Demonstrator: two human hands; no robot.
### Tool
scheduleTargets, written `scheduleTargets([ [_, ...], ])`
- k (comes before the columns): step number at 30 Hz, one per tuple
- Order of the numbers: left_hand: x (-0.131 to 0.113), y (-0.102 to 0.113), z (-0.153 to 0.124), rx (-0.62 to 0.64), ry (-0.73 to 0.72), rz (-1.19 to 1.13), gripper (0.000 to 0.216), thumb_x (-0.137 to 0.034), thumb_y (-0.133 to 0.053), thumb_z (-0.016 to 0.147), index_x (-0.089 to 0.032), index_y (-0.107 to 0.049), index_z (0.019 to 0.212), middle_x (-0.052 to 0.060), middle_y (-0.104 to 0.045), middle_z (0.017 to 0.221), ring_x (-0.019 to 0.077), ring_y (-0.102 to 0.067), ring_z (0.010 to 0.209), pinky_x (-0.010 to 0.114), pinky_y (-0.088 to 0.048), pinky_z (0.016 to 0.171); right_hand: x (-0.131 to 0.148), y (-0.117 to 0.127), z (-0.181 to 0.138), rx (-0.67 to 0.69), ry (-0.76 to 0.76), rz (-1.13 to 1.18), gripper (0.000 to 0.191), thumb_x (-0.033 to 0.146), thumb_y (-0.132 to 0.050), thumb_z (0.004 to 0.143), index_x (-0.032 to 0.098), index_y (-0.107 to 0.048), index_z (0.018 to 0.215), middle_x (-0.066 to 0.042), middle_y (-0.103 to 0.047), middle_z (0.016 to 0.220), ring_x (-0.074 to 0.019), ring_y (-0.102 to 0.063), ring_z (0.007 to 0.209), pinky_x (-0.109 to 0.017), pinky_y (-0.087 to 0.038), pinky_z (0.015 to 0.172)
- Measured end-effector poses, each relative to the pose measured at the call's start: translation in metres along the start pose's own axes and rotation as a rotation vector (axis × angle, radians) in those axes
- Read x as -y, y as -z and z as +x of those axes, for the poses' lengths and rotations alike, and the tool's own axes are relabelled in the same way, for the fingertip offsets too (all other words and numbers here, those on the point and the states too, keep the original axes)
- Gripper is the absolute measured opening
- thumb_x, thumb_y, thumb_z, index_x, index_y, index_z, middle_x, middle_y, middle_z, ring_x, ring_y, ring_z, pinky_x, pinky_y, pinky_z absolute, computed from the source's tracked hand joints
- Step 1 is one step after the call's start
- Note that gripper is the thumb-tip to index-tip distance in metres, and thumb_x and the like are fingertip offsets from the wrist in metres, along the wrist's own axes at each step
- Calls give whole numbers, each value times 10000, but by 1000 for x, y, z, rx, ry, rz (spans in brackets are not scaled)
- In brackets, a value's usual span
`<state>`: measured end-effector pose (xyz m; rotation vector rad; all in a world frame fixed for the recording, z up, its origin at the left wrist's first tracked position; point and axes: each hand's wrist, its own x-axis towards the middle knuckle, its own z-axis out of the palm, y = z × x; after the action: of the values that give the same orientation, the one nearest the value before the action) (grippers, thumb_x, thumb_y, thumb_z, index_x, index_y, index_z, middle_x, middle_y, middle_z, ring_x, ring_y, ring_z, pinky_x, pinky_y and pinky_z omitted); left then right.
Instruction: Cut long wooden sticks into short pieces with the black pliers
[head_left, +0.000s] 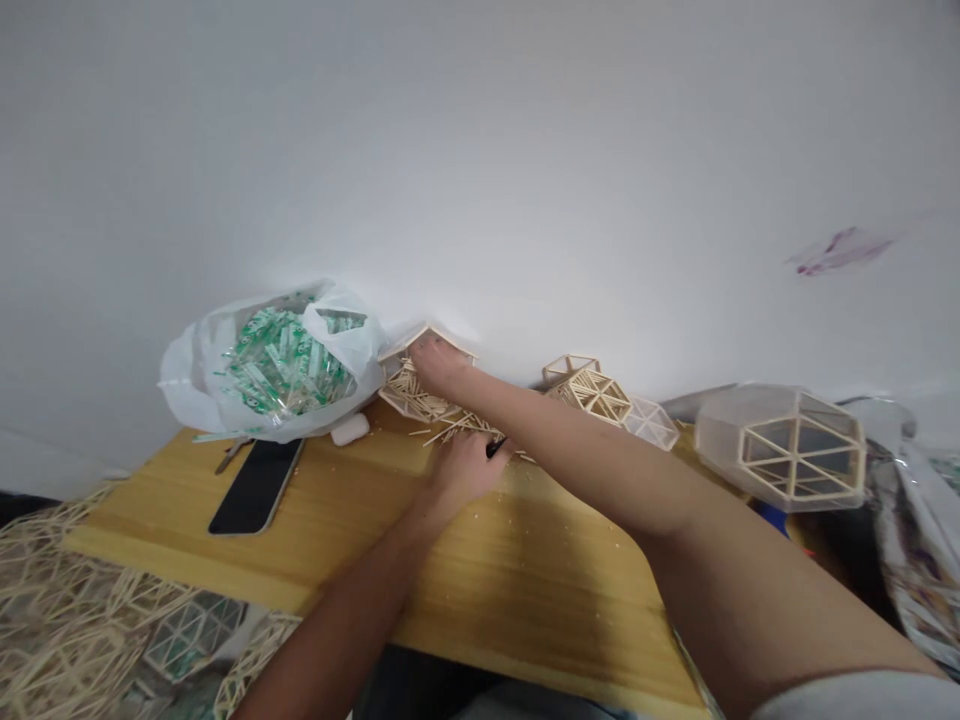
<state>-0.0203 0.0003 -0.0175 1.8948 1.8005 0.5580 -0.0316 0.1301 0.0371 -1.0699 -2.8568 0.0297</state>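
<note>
My right hand (439, 366) reaches across to a hexagonal box (405, 398) full of thin wooden sticks by the wall. Its fingers are down among the sticks, hidden from view. Below it, my left hand (471, 466) is closed around a black-handled tool (495, 447), whose working end I cannot make out. Loose wooden sticks (457, 428) lie on the table just beyond the left hand. My right forearm passes over part of the table behind that hand.
A white plastic bag (195, 375) of green-printed wrappers stands left. Nearby on the wooden table (360, 500) lie a phone (256, 487), a white case (350, 429) and scissors (232, 455). Stick frames (592, 390) and a clear hexagonal container (780, 445) stand right; lattices (67, 600) pile lower left.
</note>
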Motion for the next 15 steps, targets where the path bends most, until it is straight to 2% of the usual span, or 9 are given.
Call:
scheduleTargets([
  [7, 1, 0, 1, -17, -22, -5, 489, -586, -502, 941, -197, -799, 916, 141, -773, 910, 288, -699, 872, 339, -447, 762, -1, -4, 1, -50, -33, -39, 364, 146, -519, 969, 21, -588, 1304, -275, -606, 1331, -351, -565, 1258, -467, -423, 1089],
  [11, 1, 0, 1, -22, -21, -8, 457, -558, -520, 940, -196, -797, 917, 142, -776, 940, 291, -698, 901, 337, -450, 765, 2, -2, 0, -71, -54, -22, 385, 287, -473, 1025, 29, -603, 1279, -271, -619, 1316, -349, -572, 1251, -461, -453, 1067],
  [15, 2, -1, 1, -26, -13, -1, 416, -514, -533, 938, -190, -792, 913, 147, -771, 947, 300, -692, 911, 342, -456, 765, 8, 0, -5, -94, -93, 3, 403, 337, -455, 1035, 43, -611, 1263, -272, -628, 1301, -340, -589, 1227, -460, -501, 1014],
])
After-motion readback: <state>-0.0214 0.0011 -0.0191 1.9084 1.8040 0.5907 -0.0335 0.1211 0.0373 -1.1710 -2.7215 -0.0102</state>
